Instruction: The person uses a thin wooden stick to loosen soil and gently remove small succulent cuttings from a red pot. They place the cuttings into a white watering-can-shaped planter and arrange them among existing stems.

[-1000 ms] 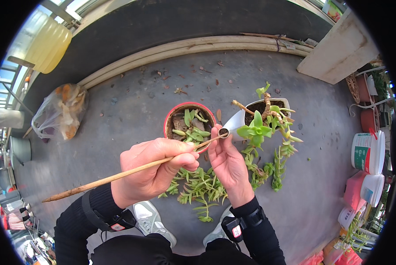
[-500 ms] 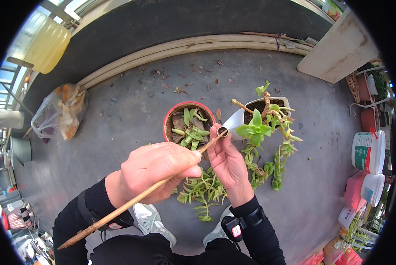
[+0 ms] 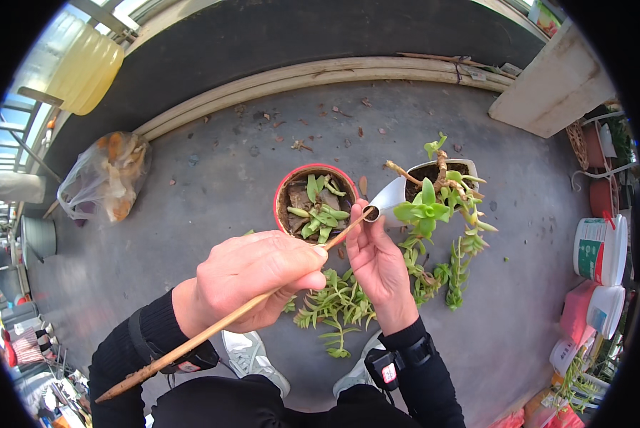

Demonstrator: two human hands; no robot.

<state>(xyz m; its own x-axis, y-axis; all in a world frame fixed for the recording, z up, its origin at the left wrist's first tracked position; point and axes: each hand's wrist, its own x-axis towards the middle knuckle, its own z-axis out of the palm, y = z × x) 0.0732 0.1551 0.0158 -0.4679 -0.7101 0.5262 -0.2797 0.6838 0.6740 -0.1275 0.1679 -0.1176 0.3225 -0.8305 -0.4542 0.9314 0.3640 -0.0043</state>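
My left hand point(image 3: 259, 278) is closed round a thin wooden stick point(image 3: 205, 332), its near end dirty with soil. The stick's far tip reaches the dark round opening of a white tapering tube point(image 3: 389, 199). My right hand point(image 3: 378, 267) pinches that tube near its opening. The tube leans against a white pot point(image 3: 466, 165) of soil, where a leggy succulent point(image 3: 423, 209) with thick stems trails over the side. Left of the tube stands a round red-rimmed pot point(image 3: 283, 187) with loose succulent leaves point(image 3: 324, 216) on top. Cut succulent sprigs point(image 3: 334, 307) lie below my hands.
A plastic bag point(image 3: 106, 175) sits at the left, near a yellow container point(image 3: 84, 75) and a grey bucket point(image 3: 40, 237). White tubs point(image 3: 600, 250) line the right side. A pale slab point(image 3: 552, 85) stands far right. Dry leaf bits dot the grey floor point(image 3: 213, 178).
The whole scene has shifted slightly right in view. Both hands keep their grips, and the stick's tip stays at the tube's opening.
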